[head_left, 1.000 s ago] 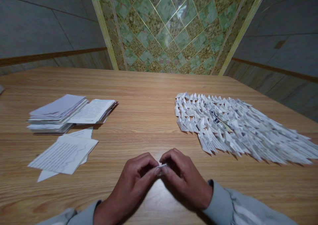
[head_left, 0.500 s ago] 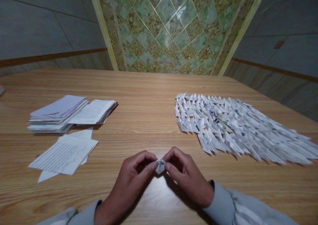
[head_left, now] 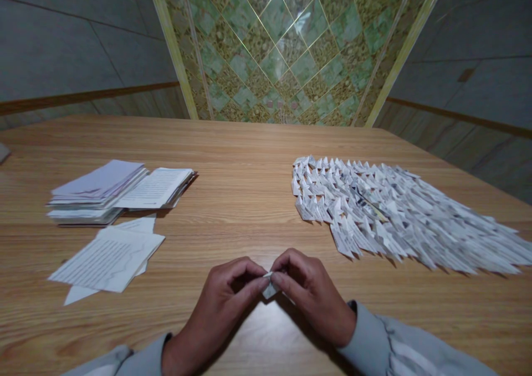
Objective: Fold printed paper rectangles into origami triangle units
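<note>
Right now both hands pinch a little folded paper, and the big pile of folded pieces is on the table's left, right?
No. The head view shows the pile of folded pieces on the right of the table; flat sheets lie on the left. The left hand and right hand do pinch the little folded paper.

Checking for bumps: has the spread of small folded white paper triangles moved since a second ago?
No. The spread of folded white paper triangles lies where it did against the wooden table.

The left grip (head_left: 216, 307) and right grip (head_left: 316, 298) hide most of the folded paper piece (head_left: 269, 288); the heap of folded paper units (head_left: 394, 215) blurs rightward, cut off
</note>
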Available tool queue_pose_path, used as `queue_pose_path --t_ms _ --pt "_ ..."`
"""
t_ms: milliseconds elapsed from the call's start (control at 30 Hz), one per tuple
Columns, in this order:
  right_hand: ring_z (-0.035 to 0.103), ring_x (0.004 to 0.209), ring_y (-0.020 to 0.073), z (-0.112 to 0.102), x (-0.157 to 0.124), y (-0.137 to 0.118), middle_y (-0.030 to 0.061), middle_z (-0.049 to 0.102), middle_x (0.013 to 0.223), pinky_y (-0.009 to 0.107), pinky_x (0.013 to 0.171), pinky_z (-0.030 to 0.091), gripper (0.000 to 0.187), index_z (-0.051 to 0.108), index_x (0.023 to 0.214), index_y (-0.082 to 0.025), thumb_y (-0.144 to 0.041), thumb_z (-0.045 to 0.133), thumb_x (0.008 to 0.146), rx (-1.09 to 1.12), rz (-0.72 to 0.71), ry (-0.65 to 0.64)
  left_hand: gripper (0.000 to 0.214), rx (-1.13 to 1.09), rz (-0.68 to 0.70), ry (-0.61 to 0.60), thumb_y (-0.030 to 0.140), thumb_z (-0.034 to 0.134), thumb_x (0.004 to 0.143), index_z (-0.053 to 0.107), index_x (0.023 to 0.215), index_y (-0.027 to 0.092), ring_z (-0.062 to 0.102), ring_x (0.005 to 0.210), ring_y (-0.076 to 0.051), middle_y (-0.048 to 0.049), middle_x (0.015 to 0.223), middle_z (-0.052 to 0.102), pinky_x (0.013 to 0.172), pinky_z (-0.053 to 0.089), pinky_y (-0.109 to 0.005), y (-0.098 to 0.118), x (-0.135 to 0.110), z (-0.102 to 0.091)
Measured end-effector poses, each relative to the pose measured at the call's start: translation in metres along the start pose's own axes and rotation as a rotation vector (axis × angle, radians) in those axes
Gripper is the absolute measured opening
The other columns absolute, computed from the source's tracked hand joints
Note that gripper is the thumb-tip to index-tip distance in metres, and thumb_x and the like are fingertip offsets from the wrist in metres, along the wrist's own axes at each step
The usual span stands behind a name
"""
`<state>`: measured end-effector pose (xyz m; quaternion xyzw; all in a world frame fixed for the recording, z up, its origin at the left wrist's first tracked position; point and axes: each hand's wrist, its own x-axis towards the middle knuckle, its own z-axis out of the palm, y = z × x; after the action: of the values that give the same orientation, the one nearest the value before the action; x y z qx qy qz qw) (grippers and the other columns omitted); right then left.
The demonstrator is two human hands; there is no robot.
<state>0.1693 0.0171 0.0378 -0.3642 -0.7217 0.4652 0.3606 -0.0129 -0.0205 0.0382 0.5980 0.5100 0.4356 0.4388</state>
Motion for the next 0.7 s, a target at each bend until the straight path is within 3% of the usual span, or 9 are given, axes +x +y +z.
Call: queue_pose_path --t_ms 167,300,433,700 --pt "0.056 0.070 0.0152 0.000 0.001 -0.003 0.0009 0.061 0.075 0.027 0.063 0.039 0.015 0.065 0.082 -0.018 -0.031 0.066 0.089 -0.047 -0.046 0.024 0.021 0.041 0.031 0.003 0.033 0.066 0.090 0.074 0.076 0.019 0.063 0.069 -0.017 -0.0026 0.071 0.070 0.065 0.045 -0.025 0.002 -0.001 -0.003" --pt "0.056 0.071 0.0148 0.001 0.002 0.000 0.0001 0.062 0.075 0.026 0.064 0.041 0.014 0.061 0.082 -0.018 -0.028 0.062 0.091 0.110 -0.020 0.061 0.015 -0.124 -0.045 -0.010 0.032 0.069 0.086 0.072 0.084 0.018 0.061 0.074 -0.018 -0.0027 0.078 0.070 0.067 0.046 -0.026 -0.001 0.001 -0.001" --pt "0.053 0.070 0.0135 0.002 0.003 0.004 -0.0017 0.058 0.076 0.025 0.063 0.041 0.014 0.057 0.085 -0.019 -0.031 0.059 0.092 0.214 0.000 0.075 0.020 -0.228 -0.109 -0.011 0.033 0.074 0.080 0.066 0.074 0.015 0.053 0.066 -0.014 0.0001 0.070 0.062 0.061 0.042 -0.024 -0.009 0.002 0.003" --pt "0.054 0.068 0.0144 0.004 0.001 0.002 -0.0008 0.061 0.074 0.025 0.061 0.038 0.010 0.060 0.081 -0.018 -0.025 0.064 0.087 0.033 -0.018 0.062 0.022 -0.201 -0.059 -0.008 0.033 0.070 0.085 0.062 0.073 0.016 0.050 0.065 -0.013 0.0017 0.068 0.059 0.060 0.040 -0.024 -0.012 0.004 0.002"
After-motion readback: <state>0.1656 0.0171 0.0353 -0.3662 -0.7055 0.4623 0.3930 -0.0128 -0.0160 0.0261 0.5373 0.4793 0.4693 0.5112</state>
